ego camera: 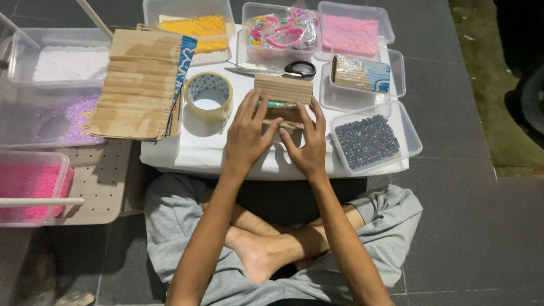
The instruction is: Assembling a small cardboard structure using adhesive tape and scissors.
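Cardboard piece (283, 90) held at the white tray's (198, 153) centre, left hand (247, 133) and right hand (306, 144) both clamped on it, beaded strand (partly hidden) beneath. Judged early: tape roll (209, 95) and scissors (294, 69) lie untouched nearby.

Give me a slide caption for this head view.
Both hands, left hand and right hand, hold a small cardboard piece beside a tape roll.

about eight clear plastic tubs (376, 141), one tape roll (209, 96), one pair of scissors (299, 69).
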